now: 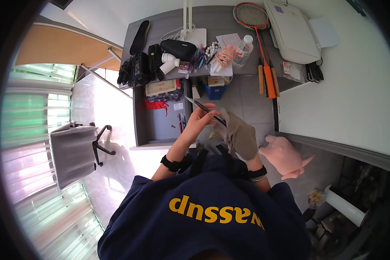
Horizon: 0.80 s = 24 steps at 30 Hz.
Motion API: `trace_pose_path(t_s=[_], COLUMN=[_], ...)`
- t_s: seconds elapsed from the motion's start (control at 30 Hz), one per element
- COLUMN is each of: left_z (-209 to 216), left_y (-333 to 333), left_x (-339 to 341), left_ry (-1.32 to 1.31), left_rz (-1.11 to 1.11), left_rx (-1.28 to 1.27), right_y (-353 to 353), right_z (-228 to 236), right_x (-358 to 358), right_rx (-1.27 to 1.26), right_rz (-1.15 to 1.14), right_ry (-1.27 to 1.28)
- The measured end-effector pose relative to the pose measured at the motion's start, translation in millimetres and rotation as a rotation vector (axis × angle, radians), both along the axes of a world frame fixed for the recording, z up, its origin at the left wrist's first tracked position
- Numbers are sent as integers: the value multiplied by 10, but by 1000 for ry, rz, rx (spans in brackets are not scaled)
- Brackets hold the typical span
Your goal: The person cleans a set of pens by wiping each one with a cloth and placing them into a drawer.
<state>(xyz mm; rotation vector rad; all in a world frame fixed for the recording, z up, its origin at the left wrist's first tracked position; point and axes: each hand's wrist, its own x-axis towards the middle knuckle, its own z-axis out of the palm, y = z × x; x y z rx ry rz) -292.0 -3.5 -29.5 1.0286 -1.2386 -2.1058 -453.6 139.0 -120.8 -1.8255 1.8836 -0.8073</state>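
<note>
Our left hand point(199, 123) pinches a slim pointed tool point(199, 104) just right of the open drawer point(162, 123); farther right, cloth point(243, 135) hides our right hand, its grip unclear. We should angle the tip away from the cloth.

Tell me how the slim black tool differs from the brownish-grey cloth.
The slim black tool is narrow and straight; the brownish-grey cloth is broad and folded. The tool has a pale pointed tip, while the cloth looks plain. The tool is gripped by the left hand, whereas the cloth hides the right hand. Both are in front of the person's body.
</note>
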Motion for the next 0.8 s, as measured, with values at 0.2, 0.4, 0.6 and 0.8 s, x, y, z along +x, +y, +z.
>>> trace_pose_path(t_s=[0.2, 0.4, 0.6, 0.8], left_z=[-68, 2, 89, 257], left_y=[60, 61, 68, 81], left_x=[-38, -101, -106, -121], left_ry=[85, 151, 208, 256], left_rz=[13, 13, -17, -65], left_rx=[44, 83, 94, 67], right_y=[-37, -83, -119, 37], right_z=[265, 382, 611, 557], right_x=[50, -8, -55, -136], right_rx=[-84, -89, -27, 177], right_rz=[-84, -217, -184, -212], right_ry=[-25, -158, -208, -364])
